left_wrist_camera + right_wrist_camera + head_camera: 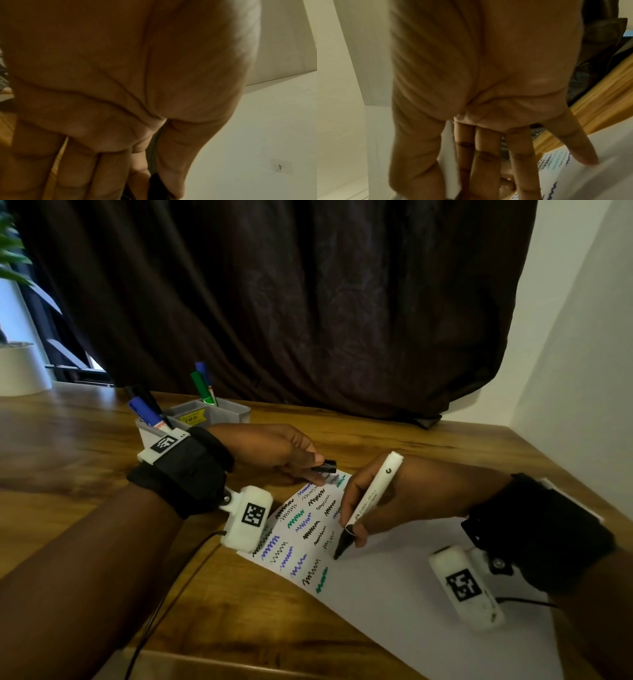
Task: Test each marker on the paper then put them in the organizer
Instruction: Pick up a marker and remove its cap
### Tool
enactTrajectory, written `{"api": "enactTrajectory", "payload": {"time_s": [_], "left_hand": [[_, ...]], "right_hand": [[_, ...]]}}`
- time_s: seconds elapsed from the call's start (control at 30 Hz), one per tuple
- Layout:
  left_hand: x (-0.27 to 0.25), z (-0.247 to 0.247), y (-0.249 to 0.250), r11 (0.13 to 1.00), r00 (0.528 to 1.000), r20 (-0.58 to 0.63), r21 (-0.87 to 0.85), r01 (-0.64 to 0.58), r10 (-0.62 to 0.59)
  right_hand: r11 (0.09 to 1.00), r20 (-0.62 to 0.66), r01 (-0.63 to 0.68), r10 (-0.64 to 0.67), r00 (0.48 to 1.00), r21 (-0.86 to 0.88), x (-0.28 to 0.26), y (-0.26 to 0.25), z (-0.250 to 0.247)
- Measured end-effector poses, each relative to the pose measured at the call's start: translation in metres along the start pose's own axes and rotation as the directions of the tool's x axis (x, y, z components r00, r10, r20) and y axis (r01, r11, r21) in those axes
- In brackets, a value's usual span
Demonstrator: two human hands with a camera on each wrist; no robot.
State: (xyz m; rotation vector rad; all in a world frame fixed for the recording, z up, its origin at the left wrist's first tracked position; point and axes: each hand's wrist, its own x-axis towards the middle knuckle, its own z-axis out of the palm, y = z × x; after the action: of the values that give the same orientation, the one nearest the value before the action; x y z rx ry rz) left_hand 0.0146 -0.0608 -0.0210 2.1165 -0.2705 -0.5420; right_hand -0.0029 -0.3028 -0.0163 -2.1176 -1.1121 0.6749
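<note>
White paper (404,587) lies on the wooden table (85,440), its far-left part covered with black, blue and green squiggles. The right hand (387,505) pinches an uncapped white marker (368,505), black tip touching the paper beside the squiggles. The left hand (274,450) rests at the paper's far corner, thumb and fingers pinching the black cap (325,466). Beyond that corner, the grey organizer (222,412) holds blue, green and black markers (203,386).
</note>
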Motion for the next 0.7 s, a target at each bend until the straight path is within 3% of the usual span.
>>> {"api": "enactTrajectory", "payload": {"time_s": [0.17, 0.37, 0.7], "left_hand": [[-0.009, -0.001, 0.006, 0.999, 1.000, -0.009, 0.014, -0.029, 0.029], [-0.011, -0.002, 0.006, 0.999, 0.997, 0.073, -0.027, 0.035, -0.033], [-0.012, 0.002, 0.006, 0.996, 0.998, 0.025, -0.063, 0.062, -0.060]], "right_hand": [[1.000, -0.047, 0.018, -0.019, 0.999, -0.011, -0.003, -0.004, -0.004], [1.000, -0.031, 0.018, -0.018, 0.999, 0.009, -0.002, -0.002, -0.001], [0.999, 0.004, 0.014, -0.014, 1.000, -0.046, -0.001, 0.001, 0.000]]}}
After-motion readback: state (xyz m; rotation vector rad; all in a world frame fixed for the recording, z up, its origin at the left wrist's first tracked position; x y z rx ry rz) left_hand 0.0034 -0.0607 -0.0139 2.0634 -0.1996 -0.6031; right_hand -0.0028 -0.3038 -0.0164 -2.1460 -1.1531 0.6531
